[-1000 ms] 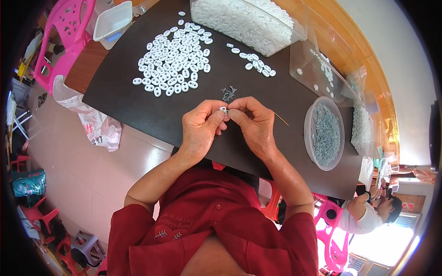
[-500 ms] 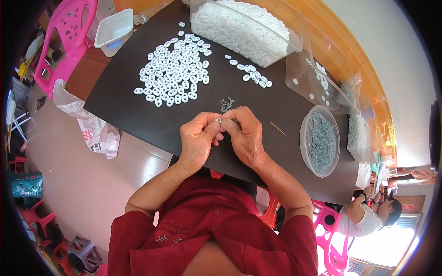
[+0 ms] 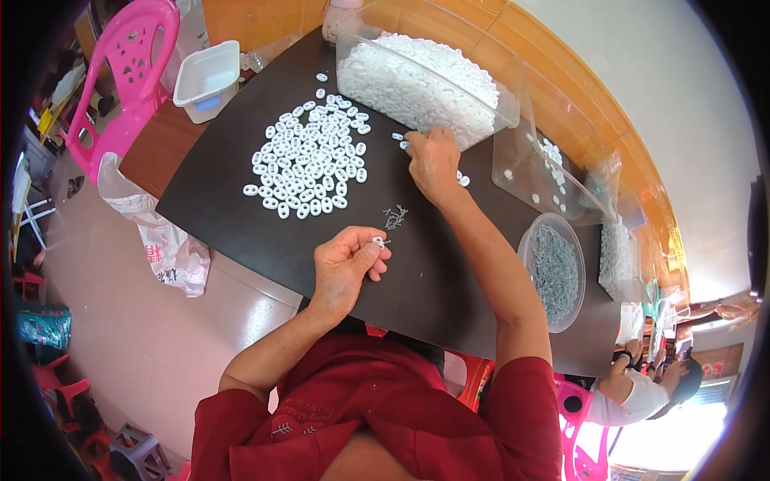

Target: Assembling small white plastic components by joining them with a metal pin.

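My left hand (image 3: 346,263) holds a small white two-holed oval plastic piece (image 3: 378,240) between thumb and fingers, above the dark table's near edge. A small grey screw (image 3: 387,242) appears to stick out beside it. Reaching forward, my right hand (image 3: 435,163) has its fingers bent down over a small group of loose white pieces (image 3: 463,179); its palm hides most of them, and I cannot see what the fingertips grip. Several grey screws (image 3: 395,216) lie between my hands. To the left spreads a large patch of two-holed white oval pieces (image 3: 311,156).
A clear bin (image 3: 508,119) heaped with white pieces stands behind my right hand. Right of my forearm is a round clear tub (image 3: 584,280) of grey screws. A tilted clear lid (image 3: 513,188) holds some white bits. A person (image 3: 630,397) sits at the far right.
My right hand has left my left hand and moved forward to the loose white pieces by the bin. The left hand still holds its piece. The thin wooden stick is no longer visible.
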Demonstrator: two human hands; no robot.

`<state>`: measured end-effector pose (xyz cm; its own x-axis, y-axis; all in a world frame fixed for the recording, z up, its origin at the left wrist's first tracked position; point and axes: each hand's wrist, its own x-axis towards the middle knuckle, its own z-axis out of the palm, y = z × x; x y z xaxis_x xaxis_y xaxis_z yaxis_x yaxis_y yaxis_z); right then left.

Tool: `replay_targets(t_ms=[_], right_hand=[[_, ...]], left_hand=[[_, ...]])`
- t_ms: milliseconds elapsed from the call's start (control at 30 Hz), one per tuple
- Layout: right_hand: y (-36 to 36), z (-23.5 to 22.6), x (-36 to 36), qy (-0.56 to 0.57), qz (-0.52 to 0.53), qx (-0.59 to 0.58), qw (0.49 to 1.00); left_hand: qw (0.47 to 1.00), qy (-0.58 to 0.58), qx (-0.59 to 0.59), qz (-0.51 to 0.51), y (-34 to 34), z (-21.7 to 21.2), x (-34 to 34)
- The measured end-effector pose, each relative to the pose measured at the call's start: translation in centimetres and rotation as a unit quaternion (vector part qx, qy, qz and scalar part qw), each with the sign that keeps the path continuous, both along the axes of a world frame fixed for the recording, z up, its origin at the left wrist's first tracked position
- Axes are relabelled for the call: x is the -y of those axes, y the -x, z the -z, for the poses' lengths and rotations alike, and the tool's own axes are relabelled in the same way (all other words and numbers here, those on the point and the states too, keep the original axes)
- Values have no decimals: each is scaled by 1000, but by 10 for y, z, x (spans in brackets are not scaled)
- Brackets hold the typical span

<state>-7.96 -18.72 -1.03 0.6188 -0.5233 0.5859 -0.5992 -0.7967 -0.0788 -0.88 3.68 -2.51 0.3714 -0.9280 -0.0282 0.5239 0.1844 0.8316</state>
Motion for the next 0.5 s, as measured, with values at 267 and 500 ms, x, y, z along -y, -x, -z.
replay_targets(t_ms=[267, 500], right_hand=[[-2, -3, -5, -106, -55, 23, 993], [3, -6, 3, -107, -51, 15, 993]], left_hand=[[1000, -4, 5, 5, -1, 3, -3], [1000, 8, -8, 12, -2, 2, -3]])
